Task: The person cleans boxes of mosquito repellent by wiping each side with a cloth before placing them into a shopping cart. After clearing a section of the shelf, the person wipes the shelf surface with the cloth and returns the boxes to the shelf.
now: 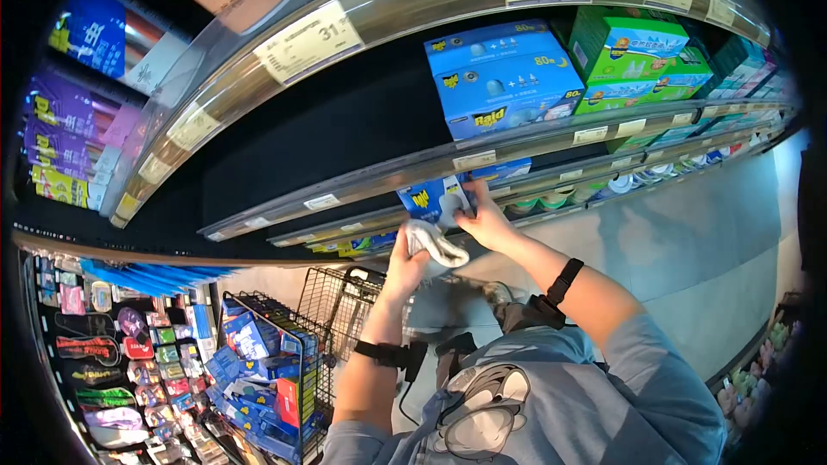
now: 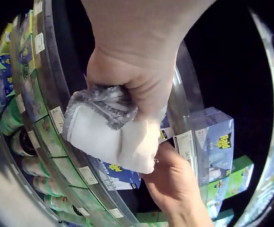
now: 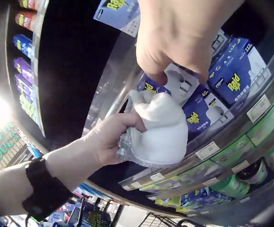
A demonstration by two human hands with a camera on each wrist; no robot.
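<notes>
Your left hand (image 1: 405,265) has its grip closed around a bunched white cloth (image 1: 435,244), held just under your right hand (image 1: 487,222), which pinches a blue Raid box (image 1: 433,201) at the shelf (image 1: 362,194) edge. You seem mid-wipe; next, bring cloth onto box.

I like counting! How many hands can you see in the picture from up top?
2. The left hand grips a white cloth; the right hand holds a blue Raid box at the shelf, just beside it.
</notes>
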